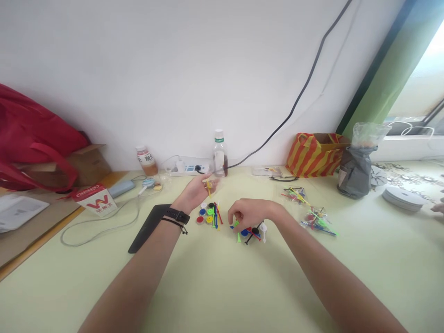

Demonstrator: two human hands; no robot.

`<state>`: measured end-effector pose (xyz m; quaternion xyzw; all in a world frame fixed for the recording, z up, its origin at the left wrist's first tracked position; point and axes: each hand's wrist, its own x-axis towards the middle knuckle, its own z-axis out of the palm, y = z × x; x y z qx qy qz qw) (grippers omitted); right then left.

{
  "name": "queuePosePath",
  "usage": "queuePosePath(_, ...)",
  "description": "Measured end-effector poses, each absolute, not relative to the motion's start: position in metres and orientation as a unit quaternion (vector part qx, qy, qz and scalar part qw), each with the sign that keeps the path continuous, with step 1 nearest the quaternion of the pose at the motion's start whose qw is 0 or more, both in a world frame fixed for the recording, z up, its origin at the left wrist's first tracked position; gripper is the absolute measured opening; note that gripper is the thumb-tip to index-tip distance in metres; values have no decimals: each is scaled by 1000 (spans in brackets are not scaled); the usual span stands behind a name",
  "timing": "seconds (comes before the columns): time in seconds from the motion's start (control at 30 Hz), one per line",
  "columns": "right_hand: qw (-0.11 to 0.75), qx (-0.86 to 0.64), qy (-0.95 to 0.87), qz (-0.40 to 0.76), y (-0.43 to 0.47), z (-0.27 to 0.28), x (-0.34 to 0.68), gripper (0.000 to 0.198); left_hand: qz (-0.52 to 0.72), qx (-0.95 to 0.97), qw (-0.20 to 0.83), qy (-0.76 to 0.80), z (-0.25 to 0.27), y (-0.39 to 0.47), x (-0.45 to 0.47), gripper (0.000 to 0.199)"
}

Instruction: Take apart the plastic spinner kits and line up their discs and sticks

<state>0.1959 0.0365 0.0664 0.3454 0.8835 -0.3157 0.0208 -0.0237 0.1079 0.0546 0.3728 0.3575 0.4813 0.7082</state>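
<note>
My left hand (196, 190) is turned palm up with its fingers curled, and a small yellow plastic piece (208, 185) lies in its grip. Just below it are coloured plastic discs (202, 212) set in short rows. Beside these, several thin plastic arrow-shaped sticks (215, 216) lie roughly side by side. My right hand (248, 212) reaches down into a loose pile of mixed arrow-shaped pieces and discs (255, 233), fingers bent and pinched near a green piece. What sits between those fingertips is hidden.
Two more piles of coloured plastic pieces (317, 221) lie to the right. A black flat object (149, 229) rests under my left wrist. Along the wall stand a clear bottle (219, 155), a power strip (190, 169) and a striped bag (312, 155). A person's hand (437, 208) shows at far right.
</note>
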Motion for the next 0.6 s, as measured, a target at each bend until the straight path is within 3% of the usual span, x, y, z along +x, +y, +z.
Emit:
queuePosePath(0.2,25,372,878,-299,36,60,191,14,467,436,675,370,62,94,-17,19)
queuePosePath(0.6,-125,417,831,-345,26,118,246,17,376,583,606,389,56,87,-18,56)
